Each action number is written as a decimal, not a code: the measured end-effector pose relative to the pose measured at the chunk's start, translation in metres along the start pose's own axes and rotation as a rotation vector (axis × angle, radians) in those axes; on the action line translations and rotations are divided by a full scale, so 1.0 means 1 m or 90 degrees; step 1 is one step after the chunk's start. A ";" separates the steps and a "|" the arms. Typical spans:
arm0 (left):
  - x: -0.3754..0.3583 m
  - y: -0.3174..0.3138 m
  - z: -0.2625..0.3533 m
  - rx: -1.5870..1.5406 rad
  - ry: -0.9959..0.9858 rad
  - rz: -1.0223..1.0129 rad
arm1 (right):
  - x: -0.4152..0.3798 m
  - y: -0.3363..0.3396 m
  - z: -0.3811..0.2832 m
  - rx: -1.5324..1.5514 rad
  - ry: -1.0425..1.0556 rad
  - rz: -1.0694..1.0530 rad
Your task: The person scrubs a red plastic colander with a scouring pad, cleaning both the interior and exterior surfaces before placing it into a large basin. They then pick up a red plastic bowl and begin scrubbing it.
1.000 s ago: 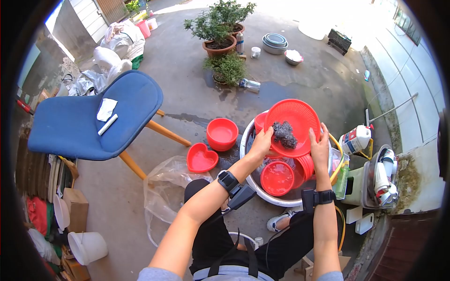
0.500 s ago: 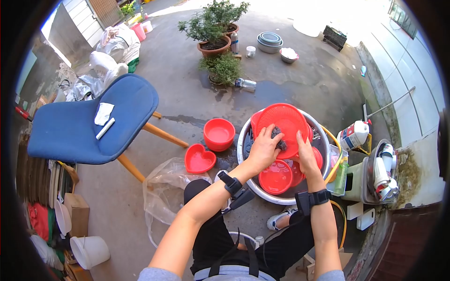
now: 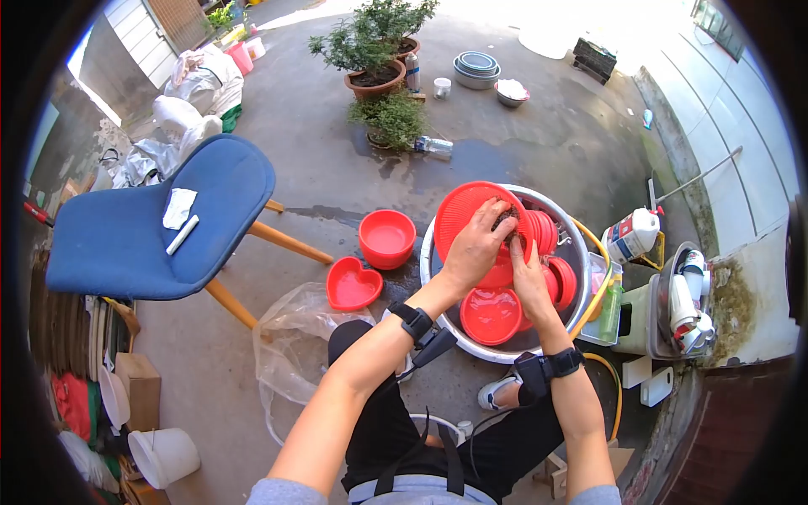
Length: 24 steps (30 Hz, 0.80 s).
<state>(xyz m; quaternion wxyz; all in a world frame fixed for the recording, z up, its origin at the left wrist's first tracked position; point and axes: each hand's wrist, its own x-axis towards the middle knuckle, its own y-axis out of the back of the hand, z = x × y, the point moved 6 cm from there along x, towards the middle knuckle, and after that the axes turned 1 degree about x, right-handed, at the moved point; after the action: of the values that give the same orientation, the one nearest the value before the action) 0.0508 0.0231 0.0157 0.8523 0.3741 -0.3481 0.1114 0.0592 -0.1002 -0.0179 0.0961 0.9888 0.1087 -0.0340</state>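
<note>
Red basket (image 3: 459, 220), its edge clamped in the fingers of the right hand (image 3: 532, 282), lay against a dark scrubber (image 3: 506, 222) under the curled, gripping fingers of the left hand (image 3: 476, 244).

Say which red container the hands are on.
The ribbed red basket, left hand over its face, right hand at its rim. The heart-shaped bowl and round bowl are on the floor; others sit in the basin.

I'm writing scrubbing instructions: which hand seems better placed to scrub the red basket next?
Probably the left hand: it holds the dark scouring pad at the red basket, while the right hand holds the basket's rim.
</note>
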 end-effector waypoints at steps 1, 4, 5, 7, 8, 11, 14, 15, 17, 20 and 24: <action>0.000 0.000 -0.002 0.070 0.008 -0.004 | 0.001 0.001 0.001 -0.001 -0.001 0.001; -0.003 -0.003 -0.019 0.193 0.067 -0.033 | 0.000 0.006 -0.001 0.001 0.063 0.025; -0.006 -0.005 -0.021 0.191 0.066 -0.034 | -0.001 0.010 -0.007 -0.044 0.104 0.059; -0.014 -0.015 -0.019 0.150 0.071 -0.132 | -0.001 0.014 -0.010 -0.089 0.146 0.093; -0.018 -0.022 -0.019 0.079 0.121 -0.162 | 0.001 0.017 -0.007 -0.085 0.158 0.104; -0.021 -0.034 -0.009 -0.073 0.186 -0.203 | 0.002 0.023 -0.005 -0.082 0.147 0.113; -0.015 -0.040 -0.012 -0.232 0.262 -0.223 | 0.006 0.028 0.008 -0.103 0.132 0.122; -0.015 -0.044 -0.015 -0.336 0.309 -0.233 | 0.006 0.028 0.007 -0.123 0.137 0.134; -0.014 -0.047 -0.017 -0.462 0.364 -0.185 | 0.005 0.027 0.004 -0.096 0.128 0.125; -0.015 -0.048 -0.019 -0.537 0.357 -0.154 | 0.003 0.025 -0.004 -0.058 0.129 0.123; -0.017 -0.037 -0.009 -0.207 0.183 -0.273 | 0.003 0.029 -0.004 -0.086 0.200 0.118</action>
<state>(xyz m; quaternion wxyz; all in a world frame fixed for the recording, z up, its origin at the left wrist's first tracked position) 0.0592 0.0049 -0.0205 0.9456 0.2782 -0.1503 -0.0762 0.0683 -0.1262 -0.0090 0.1467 0.9791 0.0327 0.1371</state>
